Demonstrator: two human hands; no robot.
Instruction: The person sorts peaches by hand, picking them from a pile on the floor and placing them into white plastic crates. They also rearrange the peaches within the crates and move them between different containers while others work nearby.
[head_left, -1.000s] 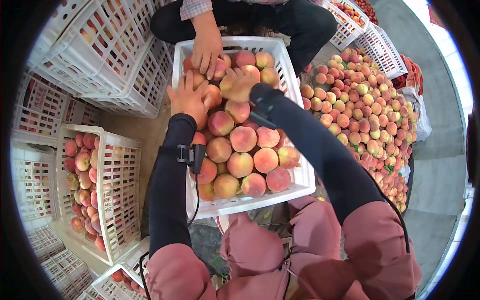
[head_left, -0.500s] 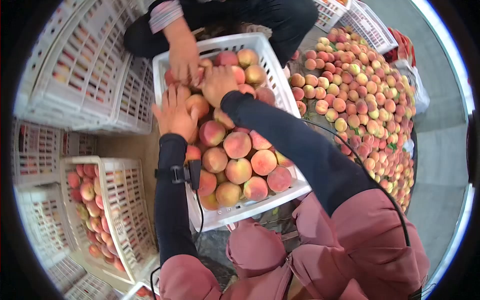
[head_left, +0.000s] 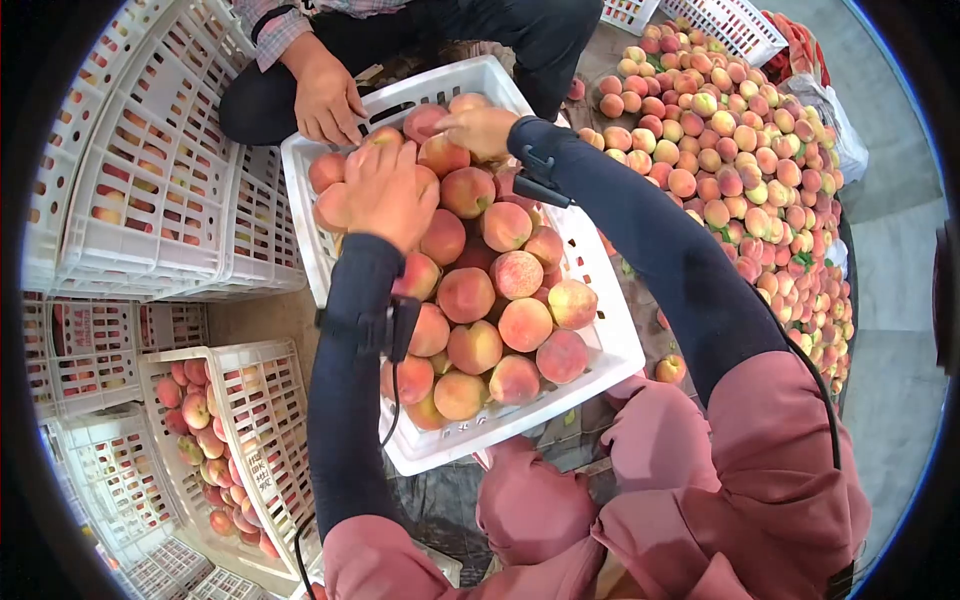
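Note:
A white plastic crate (head_left: 622, 352) full of peaches (head_left: 466, 294) sits tilted in front of me. My left hand (head_left: 388, 200) lies over peaches in the crate's upper left part, its fingers stretched out and partly blurred. Near the far end, my right hand (head_left: 482, 132) curls over a peach with its fingers together; its palm hides most of what is beneath. A peach (head_left: 443, 156) shows just below the right fingertips. Across from me, another person's hand (head_left: 328, 98) rests at the crate's far left rim.
A large heap of peaches (head_left: 740, 150) covers the floor at right. Stacked white crates (head_left: 150, 200) holding fruit stand at left, with another peach-filled crate (head_left: 265, 440) lower down. One loose peach (head_left: 670, 369) lies beside my crate. A black cable (head_left: 815, 375) runs along my right arm.
My right hand has moved right and away from my left, towards the far end. My left hand has shifted slightly right. The other person's hand has drawn back from the peaches to the rim.

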